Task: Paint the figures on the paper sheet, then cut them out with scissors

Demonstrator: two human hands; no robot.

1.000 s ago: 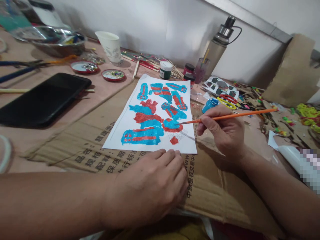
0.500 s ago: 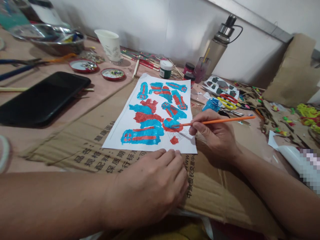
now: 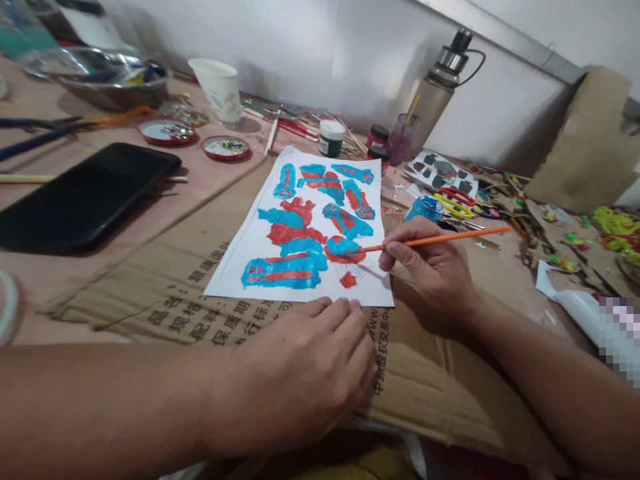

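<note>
right fingers moved left, paintbrush tip farther across blue patch

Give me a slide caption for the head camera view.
Right hand holds an orange paintbrush to a painted sheet; left hand rests at its near edge.

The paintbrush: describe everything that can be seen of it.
The paintbrush is thin and straight, with a smooth orange handle and a darker, narrow section toward the tip. The right hand pinches it near the tip end, between thumb and fingers. It lies nearly level across the view, its handle end pointing right and slightly upward in the picture, past the hand. The tip is over a blue patch on the painted paper and appears to touch it. The handle's material and the bristles' fine detail cannot be made out.
</note>
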